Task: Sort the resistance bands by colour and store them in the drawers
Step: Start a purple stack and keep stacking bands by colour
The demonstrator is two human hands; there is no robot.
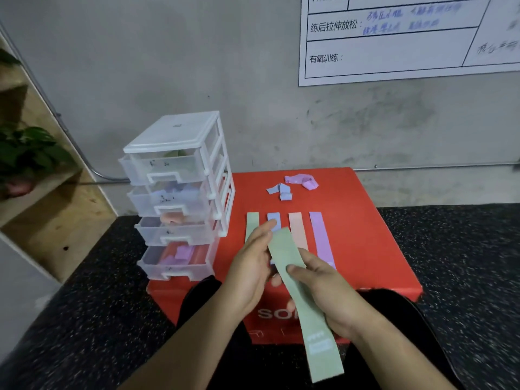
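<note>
A long green band (pixel 305 299) hangs from my hands over the red box (pixel 380 235). My right hand (pixel 329 294) grips it around the middle, thumb on top. My left hand (pixel 250 266) touches its upper end with straight fingers. Flat on the box lie another green band (pixel 252 223), a blue band (pixel 274 219), a peach band (pixel 297 229) and a purple band (pixel 320 235), side by side. Crumpled blue bands (pixel 281 191) and purple bands (pixel 302 181) lie farther back. A clear plastic drawer unit (pixel 180 190) stands at the box's left, its drawers partly pulled out.
The drawers hold bands of mixed colours: green on top, blue and purple below, peach, then purple and peach at the bottom. A wooden shelf with a plant (pixel 25 153) stands far left. A grey wall with a white chart (pixel 408 38) is behind. Dark speckled floor surrounds the box.
</note>
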